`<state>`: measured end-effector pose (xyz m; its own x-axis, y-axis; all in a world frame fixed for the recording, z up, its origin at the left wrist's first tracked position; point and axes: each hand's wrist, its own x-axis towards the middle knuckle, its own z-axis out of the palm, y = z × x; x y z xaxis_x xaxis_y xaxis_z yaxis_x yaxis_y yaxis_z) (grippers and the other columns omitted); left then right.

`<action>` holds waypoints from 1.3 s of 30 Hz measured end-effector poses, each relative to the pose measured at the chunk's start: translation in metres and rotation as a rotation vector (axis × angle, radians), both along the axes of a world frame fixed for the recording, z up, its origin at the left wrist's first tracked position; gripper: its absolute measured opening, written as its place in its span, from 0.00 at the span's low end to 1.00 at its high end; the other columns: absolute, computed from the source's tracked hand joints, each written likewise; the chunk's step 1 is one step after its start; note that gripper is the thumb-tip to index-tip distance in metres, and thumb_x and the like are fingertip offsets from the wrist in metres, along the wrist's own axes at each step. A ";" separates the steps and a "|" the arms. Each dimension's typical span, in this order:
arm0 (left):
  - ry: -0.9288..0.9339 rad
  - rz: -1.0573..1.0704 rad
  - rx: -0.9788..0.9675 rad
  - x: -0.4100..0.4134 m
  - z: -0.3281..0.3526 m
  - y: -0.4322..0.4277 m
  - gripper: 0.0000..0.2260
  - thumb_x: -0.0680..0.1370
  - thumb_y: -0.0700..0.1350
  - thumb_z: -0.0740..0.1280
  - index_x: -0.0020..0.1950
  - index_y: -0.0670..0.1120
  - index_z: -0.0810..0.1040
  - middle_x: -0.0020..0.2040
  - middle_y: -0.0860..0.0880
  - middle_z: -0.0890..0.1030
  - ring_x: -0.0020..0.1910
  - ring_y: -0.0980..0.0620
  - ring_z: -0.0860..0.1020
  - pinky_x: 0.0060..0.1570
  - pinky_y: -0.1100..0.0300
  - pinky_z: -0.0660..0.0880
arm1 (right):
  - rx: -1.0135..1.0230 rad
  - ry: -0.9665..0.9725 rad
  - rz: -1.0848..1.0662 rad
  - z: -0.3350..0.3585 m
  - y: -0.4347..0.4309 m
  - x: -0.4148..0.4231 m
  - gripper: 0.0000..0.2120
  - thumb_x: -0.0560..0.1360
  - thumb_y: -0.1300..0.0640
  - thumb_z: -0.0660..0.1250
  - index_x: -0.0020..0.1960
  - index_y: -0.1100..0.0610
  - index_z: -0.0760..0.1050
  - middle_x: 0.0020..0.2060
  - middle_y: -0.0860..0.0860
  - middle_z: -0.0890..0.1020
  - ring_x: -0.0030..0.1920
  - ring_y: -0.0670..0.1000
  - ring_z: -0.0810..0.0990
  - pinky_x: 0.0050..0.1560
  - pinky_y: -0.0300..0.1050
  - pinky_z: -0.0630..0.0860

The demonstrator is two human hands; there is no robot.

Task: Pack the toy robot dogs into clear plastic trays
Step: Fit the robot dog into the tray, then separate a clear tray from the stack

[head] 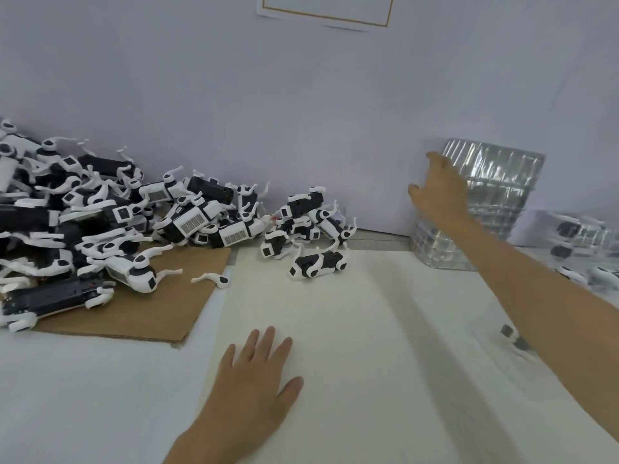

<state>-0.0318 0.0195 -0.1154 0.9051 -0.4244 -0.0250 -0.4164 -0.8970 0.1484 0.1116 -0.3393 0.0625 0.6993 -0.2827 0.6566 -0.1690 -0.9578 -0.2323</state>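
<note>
Our white matte tabletop (368, 329) meets a pale lilac wall (234, 95). Glossy black-and-white plastic toy robot dogs (187, 222) are heaped far left, partly on brown cardboard (160, 309) and cut off at the edge. Our left hand (254, 386) lies flat. Our right hand (438, 192), fingers spread, is against the ribbed stack of clear plastic trays (495, 195); we cannot tell if it touches.

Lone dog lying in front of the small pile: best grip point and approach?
Probably take the dog across its boxy body, midway along, coming from above and the near side. The body lies left to right with bare sheet in front; thin curved legs stick out, and the pile crowds it behind.
</note>
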 end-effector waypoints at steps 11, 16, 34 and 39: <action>-0.276 -0.131 -0.248 0.013 0.000 -0.009 0.26 0.62 0.65 0.55 0.56 0.58 0.73 0.56 0.61 0.84 0.75 0.70 0.54 0.58 0.64 0.63 | -0.075 0.169 -0.444 0.066 -0.108 0.036 0.30 0.76 0.46 0.67 0.70 0.64 0.67 0.68 0.63 0.71 0.69 0.64 0.68 0.71 0.63 0.59; -0.497 -0.114 -0.258 0.015 -0.021 -0.013 0.29 0.82 0.41 0.40 0.51 0.52 0.83 0.48 0.42 0.87 0.41 0.38 0.86 0.35 0.47 0.73 | 0.054 0.318 -0.327 0.075 -0.119 0.044 0.31 0.76 0.50 0.71 0.71 0.64 0.65 0.65 0.64 0.71 0.68 0.65 0.67 0.68 0.60 0.66; 0.408 -0.005 -1.046 0.006 0.028 -0.007 0.26 0.71 0.57 0.77 0.66 0.62 0.71 0.65 0.66 0.77 0.61 0.73 0.74 0.61 0.71 0.70 | 0.135 -0.436 0.429 -0.034 0.113 -0.113 0.22 0.67 0.41 0.75 0.58 0.45 0.76 0.48 0.35 0.76 0.51 0.39 0.73 0.61 0.43 0.62; 0.508 -0.079 -1.404 -0.001 0.034 -0.007 0.21 0.63 0.53 0.78 0.56 0.51 0.85 0.54 0.53 0.86 0.54 0.56 0.84 0.50 0.63 0.78 | 0.424 -0.243 0.557 -0.101 0.189 -0.161 0.22 0.64 0.31 0.73 0.52 0.40 0.74 0.46 0.35 0.77 0.51 0.40 0.76 0.55 0.42 0.70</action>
